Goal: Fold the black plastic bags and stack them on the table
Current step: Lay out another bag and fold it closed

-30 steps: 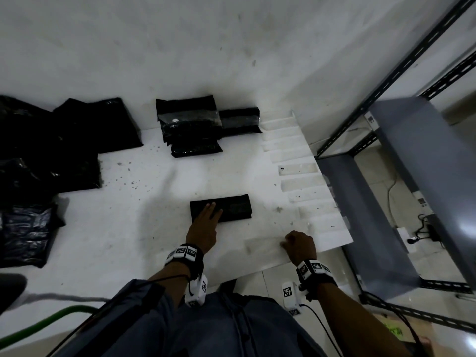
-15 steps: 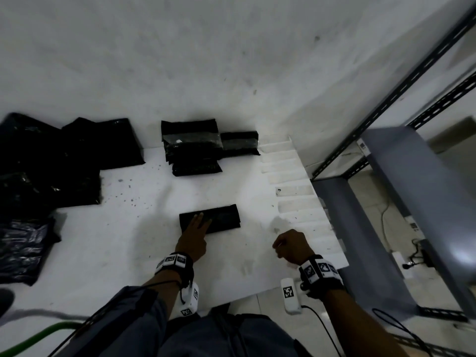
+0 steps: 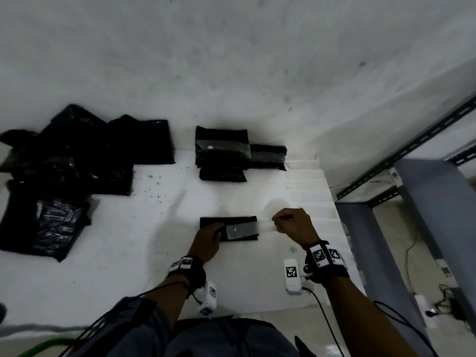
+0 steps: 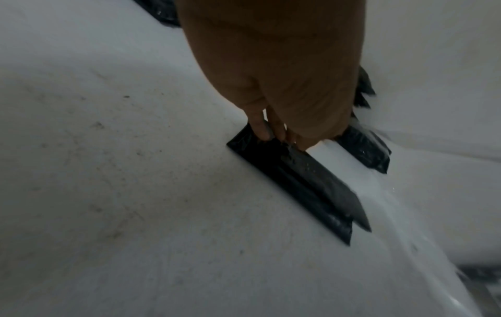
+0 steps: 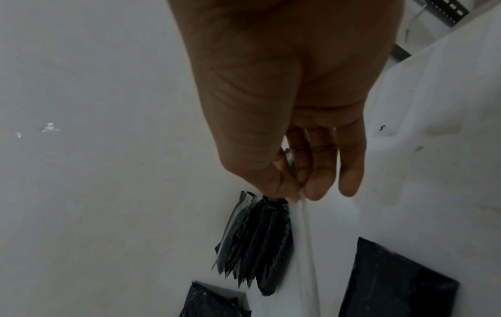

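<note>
White table (image 3: 108, 274) under us: our left hand (image 3: 207, 239) presses flat fingers (image 4: 261, 128) on the folded black bag (image 3: 239, 221) at centre, while our right hand (image 3: 296, 225) pinches a clear tape strip (image 3: 265, 225) across it.

Both forearms are bare. Each wrist wears a black band (image 3: 192, 269) with square black-and-white tags – below each hangs a small white camera (image 3: 292, 276), also tagged, trailing a thin black cable (image 3: 325, 322). Dark blue-grey trousers (image 3: 216, 338) show below.

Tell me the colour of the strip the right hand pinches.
Clear, whitish strip; head view shows it best.
</note>
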